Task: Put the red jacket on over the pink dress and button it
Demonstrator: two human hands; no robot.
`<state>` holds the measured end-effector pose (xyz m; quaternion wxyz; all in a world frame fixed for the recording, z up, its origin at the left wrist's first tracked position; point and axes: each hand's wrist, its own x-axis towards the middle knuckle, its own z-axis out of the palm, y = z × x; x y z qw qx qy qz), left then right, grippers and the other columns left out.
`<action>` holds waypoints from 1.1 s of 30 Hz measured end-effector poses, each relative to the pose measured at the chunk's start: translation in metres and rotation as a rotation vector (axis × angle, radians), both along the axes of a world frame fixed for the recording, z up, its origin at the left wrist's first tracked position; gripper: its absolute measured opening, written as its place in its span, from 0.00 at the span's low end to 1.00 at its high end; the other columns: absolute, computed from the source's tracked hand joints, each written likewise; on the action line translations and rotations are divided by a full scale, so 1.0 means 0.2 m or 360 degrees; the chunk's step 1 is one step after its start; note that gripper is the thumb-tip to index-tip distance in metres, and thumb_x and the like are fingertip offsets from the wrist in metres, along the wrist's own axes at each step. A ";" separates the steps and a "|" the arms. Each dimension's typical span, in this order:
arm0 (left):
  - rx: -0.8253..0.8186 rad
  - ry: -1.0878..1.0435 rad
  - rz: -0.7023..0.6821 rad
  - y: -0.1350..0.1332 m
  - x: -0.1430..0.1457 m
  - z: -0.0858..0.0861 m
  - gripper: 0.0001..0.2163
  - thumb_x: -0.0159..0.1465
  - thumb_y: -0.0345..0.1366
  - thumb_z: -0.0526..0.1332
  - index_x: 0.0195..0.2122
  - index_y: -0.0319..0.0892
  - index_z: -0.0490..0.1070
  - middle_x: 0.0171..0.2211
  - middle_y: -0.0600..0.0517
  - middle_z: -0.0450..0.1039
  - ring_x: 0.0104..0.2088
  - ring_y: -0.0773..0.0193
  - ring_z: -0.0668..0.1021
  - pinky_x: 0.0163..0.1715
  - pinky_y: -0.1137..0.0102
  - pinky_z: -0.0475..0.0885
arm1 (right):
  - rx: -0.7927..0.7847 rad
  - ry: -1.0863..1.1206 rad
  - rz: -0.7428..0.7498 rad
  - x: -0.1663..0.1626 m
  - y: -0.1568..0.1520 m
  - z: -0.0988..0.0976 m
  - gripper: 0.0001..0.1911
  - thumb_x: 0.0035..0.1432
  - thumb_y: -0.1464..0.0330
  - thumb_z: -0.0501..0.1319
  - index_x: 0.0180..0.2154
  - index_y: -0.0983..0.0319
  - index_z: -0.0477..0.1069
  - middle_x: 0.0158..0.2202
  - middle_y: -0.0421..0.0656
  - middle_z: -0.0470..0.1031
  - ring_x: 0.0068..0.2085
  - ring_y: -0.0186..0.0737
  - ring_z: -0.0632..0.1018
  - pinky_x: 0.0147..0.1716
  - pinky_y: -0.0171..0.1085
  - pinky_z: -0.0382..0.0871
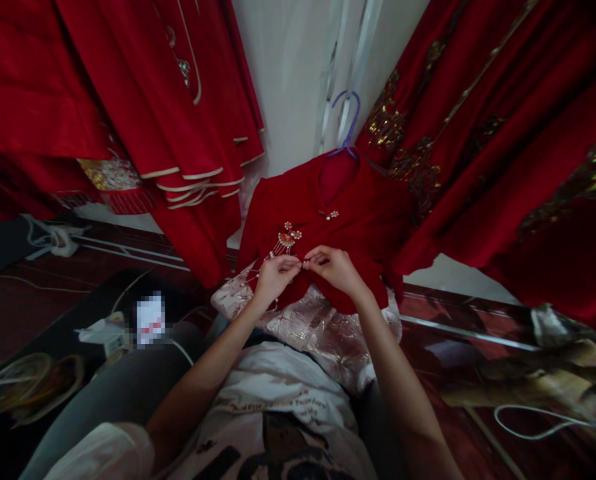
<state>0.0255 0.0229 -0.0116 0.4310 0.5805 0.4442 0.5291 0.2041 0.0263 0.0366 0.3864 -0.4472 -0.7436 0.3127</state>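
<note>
A red jacket (363,227) on a purple hanger (349,127) lies across my lap over a pale pink, shiny patterned cloth (323,333). My left hand (278,272) pinches at the jacket's front edge, fingertips together. Facing it, my right hand (334,267) pinches the same spot, and a small beaded button (306,265) shows between the two sets of fingertips. Just above my left hand hangs a beaded, fan-shaped brooch (287,239) with tassels. Near the collar sits another small flower-shaped button (333,215). The fingers hide part of the fastening.
Red garments (178,133) with pale edging hang at the left, and red garments with gold sequins (388,120) hang at the right. A white power strip (103,331) with cables lies at the lower left. Rolled material (548,380) and a white cord (533,437) lie on the floor at the right.
</note>
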 end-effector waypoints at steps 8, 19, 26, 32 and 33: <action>-0.0018 -0.0062 0.0028 0.01 0.01 0.00 0.08 0.52 0.33 0.67 0.33 0.38 0.77 0.32 0.48 0.81 0.32 0.63 0.81 0.39 0.67 0.77 | 0.0029 0.0027 -0.0070 -0.01 0.02 -0.04 0.05 0.54 0.70 0.65 0.36 0.62 0.74 0.32 0.42 0.78 0.34 0.35 0.79 0.37 0.34 0.72; 0.0002 -0.0191 0.0070 -0.01 0.04 0.01 0.10 0.50 0.36 0.70 0.31 0.37 0.77 0.30 0.48 0.80 0.30 0.65 0.81 0.36 0.69 0.77 | 0.0096 0.0049 -0.0062 -0.02 0.03 -0.06 0.05 0.54 0.72 0.62 0.36 0.62 0.72 0.32 0.40 0.77 0.33 0.34 0.78 0.35 0.33 0.72; -0.0073 -0.0244 0.0080 -0.01 0.05 0.01 0.11 0.46 0.35 0.72 0.30 0.37 0.76 0.29 0.49 0.80 0.29 0.65 0.80 0.36 0.69 0.77 | 0.0072 0.0145 -0.0003 0.04 0.02 -0.01 0.07 0.54 0.67 0.65 0.36 0.61 0.72 0.33 0.42 0.77 0.35 0.35 0.78 0.36 0.34 0.72; -0.0029 -0.0185 0.0102 0.00 0.04 0.02 0.07 0.49 0.32 0.69 0.30 0.38 0.77 0.29 0.50 0.80 0.29 0.66 0.80 0.36 0.69 0.77 | 0.0092 0.0073 -0.0044 -0.02 0.01 -0.03 0.06 0.54 0.70 0.63 0.37 0.61 0.71 0.32 0.40 0.76 0.34 0.34 0.77 0.33 0.33 0.71; -0.0028 -0.0172 0.0095 0.00 0.03 0.02 0.07 0.49 0.31 0.69 0.30 0.38 0.77 0.29 0.50 0.80 0.29 0.66 0.80 0.37 0.69 0.77 | 0.0093 0.0070 -0.0044 -0.03 0.01 -0.04 0.06 0.54 0.71 0.63 0.37 0.61 0.71 0.32 0.40 0.75 0.34 0.34 0.77 0.33 0.33 0.71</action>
